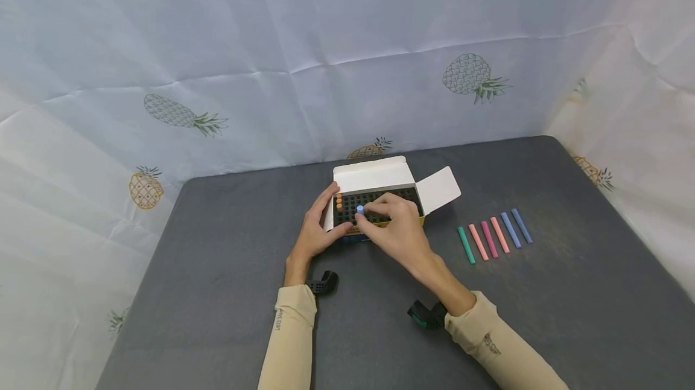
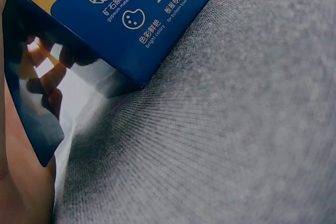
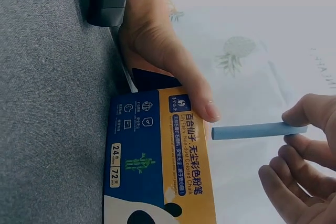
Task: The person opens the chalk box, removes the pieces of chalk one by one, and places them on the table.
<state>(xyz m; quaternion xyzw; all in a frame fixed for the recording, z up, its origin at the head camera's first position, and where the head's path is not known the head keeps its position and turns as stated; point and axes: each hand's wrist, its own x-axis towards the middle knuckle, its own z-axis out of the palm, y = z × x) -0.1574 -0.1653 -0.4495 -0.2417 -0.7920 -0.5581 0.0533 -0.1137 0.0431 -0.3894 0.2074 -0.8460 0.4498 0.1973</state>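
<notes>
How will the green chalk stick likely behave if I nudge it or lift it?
The green chalk stick may roll sideways when nudged, as it looks rounded and lies loose on the table. It is probably stiff but brittle, being thin and straight, and the box is labelled colored chalk. It should feel light, given its slimness.

A light-blue chalk stick (image 3: 247, 131) is upright over a blue-and-yellow box (image 3: 160, 156). The open box sits near the table's (image 1: 228, 317) far edge.

Grey table (image 1: 374, 329) with chalk box (image 3: 160, 156), six chalk sticks (image 1: 489, 239).
</notes>
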